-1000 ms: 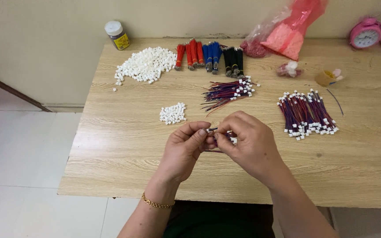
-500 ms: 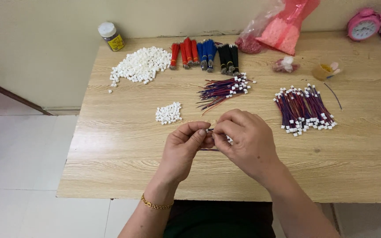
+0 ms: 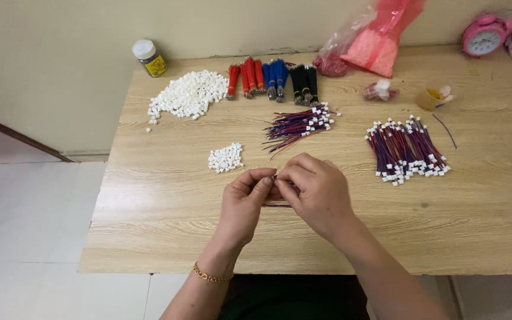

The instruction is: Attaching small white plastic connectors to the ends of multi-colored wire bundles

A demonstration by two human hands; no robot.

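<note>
Near the front edge of the bench (image 3: 149, 237), at its middle, the left hand (image 3: 245, 204) and right hand (image 3: 318, 192) meet, fingertips pinched together on a short wire lead (image 3: 277, 204) held between them; whether a connector is already on its end cannot be told. The step in hand appears to be fitting a housing to that lead, and the next move calls for fine alignment. Just beyond lies a small pile of white connectors (image 3: 226, 157). Mid-bench sit a loose wire bundle (image 3: 297, 125) and, toward the right edge, finished leads (image 3: 407, 151). Along the far edge: a larger connector heap (image 3: 188, 95), red, blue and black wire bunches (image 3: 272, 78), a capped jar (image 3: 149, 57), contents unseen, and a pink bag (image 3: 380, 41) holding pinkish material.
</note>
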